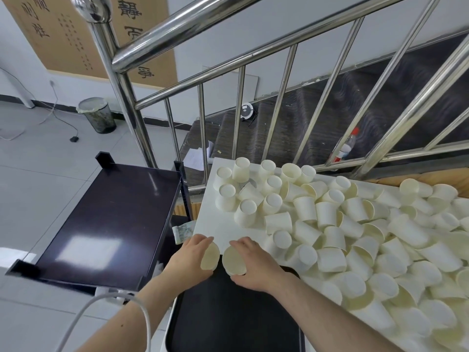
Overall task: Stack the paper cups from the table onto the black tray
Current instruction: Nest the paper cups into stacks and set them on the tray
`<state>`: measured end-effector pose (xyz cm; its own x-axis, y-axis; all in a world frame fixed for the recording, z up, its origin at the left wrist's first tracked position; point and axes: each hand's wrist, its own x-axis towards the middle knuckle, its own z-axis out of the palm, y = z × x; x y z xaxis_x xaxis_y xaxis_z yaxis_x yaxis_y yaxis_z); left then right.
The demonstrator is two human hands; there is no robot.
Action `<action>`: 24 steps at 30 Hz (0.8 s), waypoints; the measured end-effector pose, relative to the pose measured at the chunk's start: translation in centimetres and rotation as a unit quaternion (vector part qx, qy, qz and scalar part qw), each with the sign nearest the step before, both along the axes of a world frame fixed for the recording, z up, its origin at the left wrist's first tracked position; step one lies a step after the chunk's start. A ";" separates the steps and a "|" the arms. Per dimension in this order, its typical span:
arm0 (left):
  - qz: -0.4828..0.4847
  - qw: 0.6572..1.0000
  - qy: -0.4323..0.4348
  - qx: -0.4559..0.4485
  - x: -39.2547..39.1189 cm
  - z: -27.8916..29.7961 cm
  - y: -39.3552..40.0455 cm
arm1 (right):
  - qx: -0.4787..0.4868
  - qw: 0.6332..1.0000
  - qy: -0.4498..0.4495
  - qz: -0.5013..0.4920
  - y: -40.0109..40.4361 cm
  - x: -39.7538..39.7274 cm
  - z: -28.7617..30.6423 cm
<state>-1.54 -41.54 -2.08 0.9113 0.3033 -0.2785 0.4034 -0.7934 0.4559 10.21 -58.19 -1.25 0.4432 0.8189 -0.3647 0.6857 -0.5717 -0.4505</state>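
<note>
right now each of the hands carries one paper cup over the far edge of the black tray (233, 323), which lies at the near edge of the white tabletop (215, 224) in front of the person. the left hand (190, 257) curls its fingers round the left cup (210, 256), and the right hand (253, 265) wraps round the right cup (234, 260). the two cups sit just beside each other, nearly touching, and what shows of each is a pale oval face tilted up toward the camera. i cannot tell for sure whether those faces are open mouths or flat bases, as the hands cover the walls.

to do this step well, i would judge, the person needs both cups pointing the same way before sliding one into the other, mouth over base, with the long axes lined up. as it stands each cup's long axis runs away from the camera and downward into the palm, the two axes leaning slightly apart like a shallow v. bringing them parallel first should stop a rim catching or crumpling, since thin paper gives easily under a squeeze. a light grip near the rim would do.

the tray itself shows no stack yet. the loose cups (355, 237) lie heaped across the tabletop to the right, some upright, some upside down, many on their sides pointing every way. a dark cart shelf (109, 219) stands to the left.
</note>
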 end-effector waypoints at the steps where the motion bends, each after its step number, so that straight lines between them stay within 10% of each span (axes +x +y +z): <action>1: -0.003 1.000 0.004 -0.003 -0.2 -0.1 -0.1 | 0.002 1.000 0.005 0.002 -0.1 -0.3 -0.1; 24: -0.067 0.996 0.050 0.007 -0.2 -0.3 -0.3 | 0.019 0.999 0.011 -0.041 -2.7 -0.4 -0.2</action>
<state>-1.69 -41.85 -2.36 0.9118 0.1850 -0.3665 0.3358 -0.8496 0.4066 9.85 -60.85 -1.46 0.5022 0.7935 -0.3439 0.6268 -0.6079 -0.4874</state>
